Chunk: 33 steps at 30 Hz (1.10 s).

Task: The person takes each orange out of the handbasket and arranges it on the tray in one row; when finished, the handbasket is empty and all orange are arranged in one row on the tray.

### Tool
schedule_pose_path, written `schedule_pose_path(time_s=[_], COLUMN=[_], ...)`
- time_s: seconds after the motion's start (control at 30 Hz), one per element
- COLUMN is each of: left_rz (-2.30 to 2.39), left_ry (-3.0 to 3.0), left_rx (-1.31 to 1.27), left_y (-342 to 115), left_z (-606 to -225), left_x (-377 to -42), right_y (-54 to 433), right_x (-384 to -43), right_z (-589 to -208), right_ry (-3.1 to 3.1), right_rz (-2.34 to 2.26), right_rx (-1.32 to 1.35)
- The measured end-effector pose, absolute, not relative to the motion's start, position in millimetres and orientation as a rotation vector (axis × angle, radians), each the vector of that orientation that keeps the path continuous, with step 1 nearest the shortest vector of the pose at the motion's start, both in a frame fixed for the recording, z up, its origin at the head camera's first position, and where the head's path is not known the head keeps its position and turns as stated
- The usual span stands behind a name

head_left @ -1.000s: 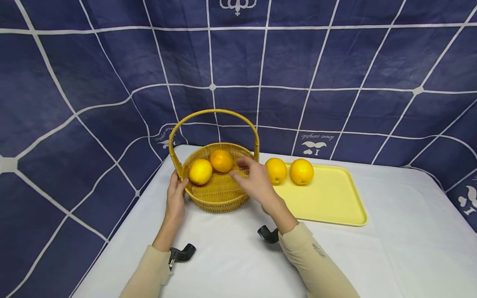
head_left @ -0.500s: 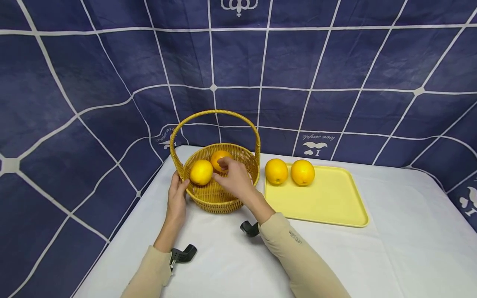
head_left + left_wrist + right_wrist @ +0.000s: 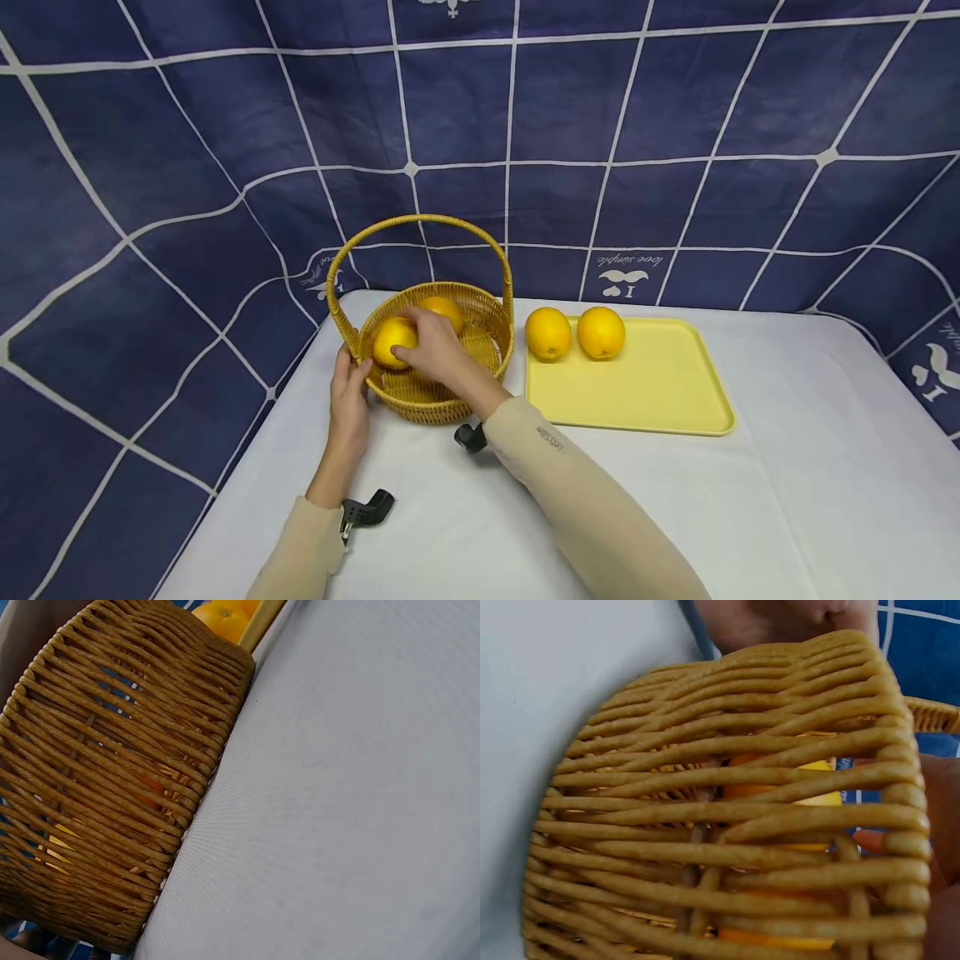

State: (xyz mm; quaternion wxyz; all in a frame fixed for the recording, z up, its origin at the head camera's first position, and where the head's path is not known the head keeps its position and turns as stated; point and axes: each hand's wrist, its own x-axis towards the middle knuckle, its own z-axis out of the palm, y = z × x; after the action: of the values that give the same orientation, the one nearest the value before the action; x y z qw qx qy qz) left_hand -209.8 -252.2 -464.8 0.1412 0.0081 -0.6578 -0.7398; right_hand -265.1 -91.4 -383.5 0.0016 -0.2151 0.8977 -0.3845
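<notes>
A round wicker basket [image 3: 420, 412] with a tall arched handle stands on the white table, two oranges inside it. My left hand [image 3: 349, 408] holds the basket's left side near the foot of the handle, thumb over the rim. Reaching over the front right rim, my right hand [image 3: 435, 346] has thumb and fingers curved around the right side of the left, yellower orange [image 3: 392, 342]. Behind the fingers lies the other orange [image 3: 444, 310], partly covered by the hand. The right wrist view is mostly filled by the basket's woven wall [image 3: 727, 825], with orange colour showing through its gaps.
Right of the basket lies a yellow rectangular tray [image 3: 645, 392] with two more oranges, a left one [image 3: 548, 333] and a right one [image 3: 601, 332], along its back left edge. A dark blue cloth [image 3: 570, 108] with white lines hangs behind and on the left.
My right hand has moved left across the inside of the basket, past the back orange, to the left orange. My left hand stays on the basket. The head view has shifted slightly.
</notes>
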Motion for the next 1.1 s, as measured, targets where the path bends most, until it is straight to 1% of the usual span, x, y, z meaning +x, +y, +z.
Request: schedule_pose_path(time_s=[0.2, 0.43, 0.67, 0.97, 1.1], left_rz=[-2.133, -2.136, -2.133, -2.115, -2.122], left_ry=[-1.879, -1.859, -1.864, -1.880, -1.868], left_rx=[0.035, 0.010, -0.008, 0.030, 0.013], left_y=[-252, -250, -249, -250, -250], left_z=[-467, -467, -464, -466, -467], left_x=[-209, -211, -215, -213, -212], right_y=[-105, -102, -96, -99, -96], right_x=[-272, -270, -263, -255, -252], right_z=[-387, -393, -399, -405, -403], right_ry=[2.835, 2.901, 2.883, 2.880, 2.903], right_rz=[-1.060, -0.901, -0.977, -0.846, -0.869], right_rx=[-0.716, -0.807, -0.831, -0.830, -0.818])
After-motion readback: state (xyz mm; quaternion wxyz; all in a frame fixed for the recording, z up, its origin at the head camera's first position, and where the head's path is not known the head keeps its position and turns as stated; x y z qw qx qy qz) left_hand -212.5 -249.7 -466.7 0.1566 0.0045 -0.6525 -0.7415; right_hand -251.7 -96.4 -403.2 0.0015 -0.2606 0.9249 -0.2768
